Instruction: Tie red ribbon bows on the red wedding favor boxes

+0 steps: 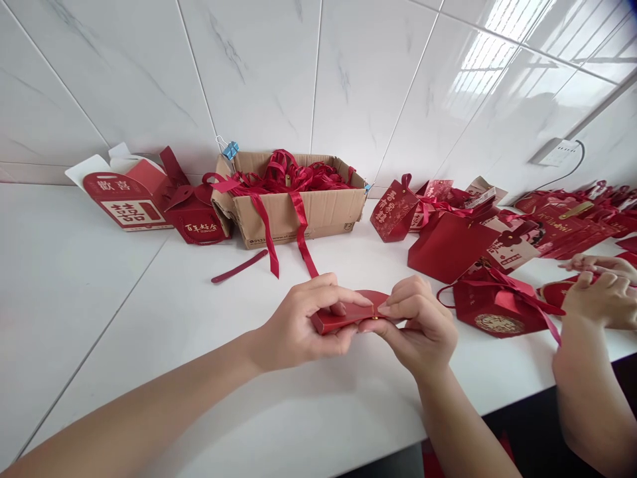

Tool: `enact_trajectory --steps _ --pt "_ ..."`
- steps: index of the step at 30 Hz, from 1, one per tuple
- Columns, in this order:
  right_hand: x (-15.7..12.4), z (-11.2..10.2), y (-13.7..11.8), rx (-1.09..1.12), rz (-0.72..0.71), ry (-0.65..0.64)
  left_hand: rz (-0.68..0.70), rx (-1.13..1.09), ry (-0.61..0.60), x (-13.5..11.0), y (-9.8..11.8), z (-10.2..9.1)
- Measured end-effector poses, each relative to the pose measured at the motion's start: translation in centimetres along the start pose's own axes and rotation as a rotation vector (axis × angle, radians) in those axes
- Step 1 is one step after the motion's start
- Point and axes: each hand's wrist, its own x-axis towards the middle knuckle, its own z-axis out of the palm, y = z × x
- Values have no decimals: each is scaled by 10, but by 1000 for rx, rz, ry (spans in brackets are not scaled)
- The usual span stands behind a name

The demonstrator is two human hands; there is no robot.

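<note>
My left hand (298,322) and my right hand (415,325) together hold a flat, folded red card piece (343,315) just above the white counter (149,332). The left fingers pinch its left part, thumb on top. The right fingers pinch its right end, where a small gold stud shows. Both hands are closed on it.
A cardboard box (298,209) full of red ribbons stands at the back, ribbons trailing over its front. Red gift boxes (144,199) lie to its left, a loose red strip (239,267) in front. More red boxes and bags (462,239) crowd the right, where another person's hands (597,292) work.
</note>
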Motion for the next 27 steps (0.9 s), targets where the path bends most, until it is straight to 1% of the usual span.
enact_trajectory --steps 6,14,27 --pt "0 1 0 -3 -3 8 10 7 52 -1 -2 2" --pt "1 0 -1 10 2 10 66 -3 65 2 0 2" --pt "0 0 -1 5 -7 8 -3 -21 26 2 0 1"
